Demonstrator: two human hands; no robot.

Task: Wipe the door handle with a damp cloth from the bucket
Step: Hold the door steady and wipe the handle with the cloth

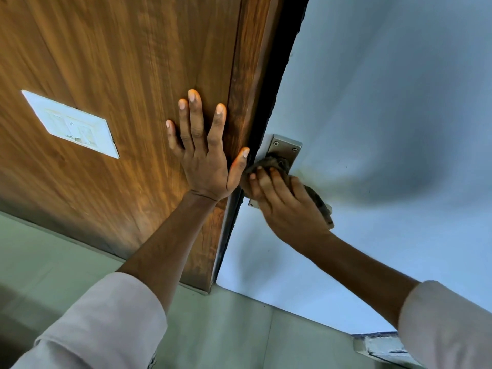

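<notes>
The left hand (203, 158) is lying flat with fingers spread on the wood panel (119, 62), bracing, while the right hand (287, 206) is clamping the cloth (269, 162) around the handle (286, 150) on the pale door (386, 102). The wiping step looks underway; next the cloth needs working along the lever and up over the plate.

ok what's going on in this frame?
A person is cleaning a door handle. The right hand presses a dark cloth over the handle, which is hidden under it; only the metal plate on the pale door shows. The left hand lies flat, fingers spread, on the wooden panel beside the door's edge, apparently bracing. A white switch plate sits on that panel. No bucket is in view.
</notes>
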